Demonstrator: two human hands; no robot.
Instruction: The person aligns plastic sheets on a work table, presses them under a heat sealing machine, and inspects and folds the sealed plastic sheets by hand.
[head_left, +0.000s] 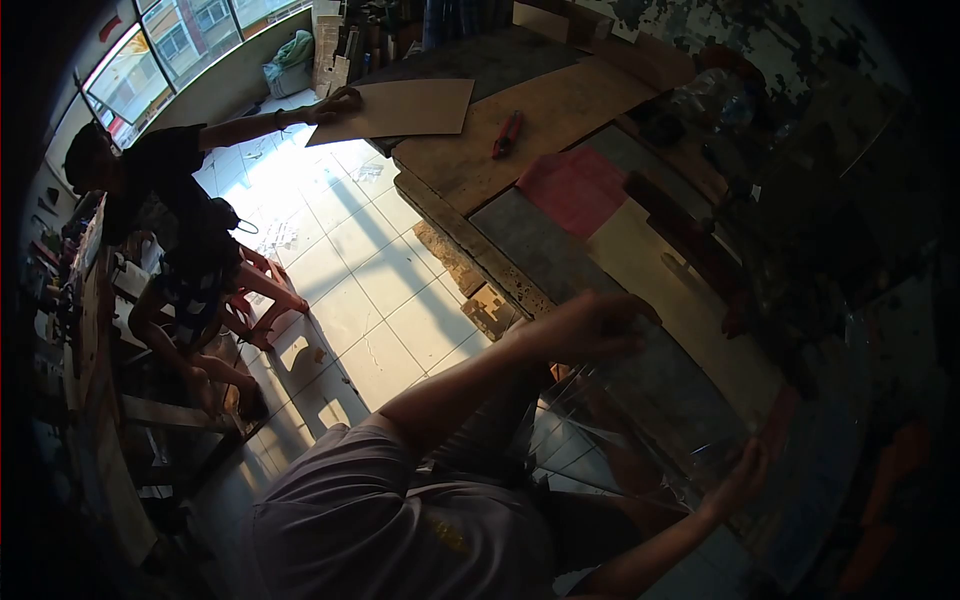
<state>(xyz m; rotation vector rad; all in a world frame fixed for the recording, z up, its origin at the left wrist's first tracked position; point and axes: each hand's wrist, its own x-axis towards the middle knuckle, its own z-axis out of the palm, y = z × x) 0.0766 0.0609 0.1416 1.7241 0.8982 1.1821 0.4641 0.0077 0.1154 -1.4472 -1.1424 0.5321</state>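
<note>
My right hand (738,484) is closed on the edge of a clear plastic sheet (640,440), which hangs loosely over my lap with bright creases. My left hand (605,326) is over the near edge of the worktable (500,225), above the sheet's far side. Its fingers are bent and blurred, so whether they grip the plastic does not show. Beyond both hands a pale yellowish board (650,265) lies on the table, partly under a long dark reddish-brown piece (690,240). A pink-red cloth or sheet (572,190) lies beside the board.
A red-and-black cutter (508,135) lies on the brown board of the table. At the left, a seated co-worker (170,200) reaches one hand onto a flat cardboard sheet (400,108) overhanging the table's corner. Clear plastic items (725,100) are piled at the back; tiled floor (370,310) runs alongside.
</note>
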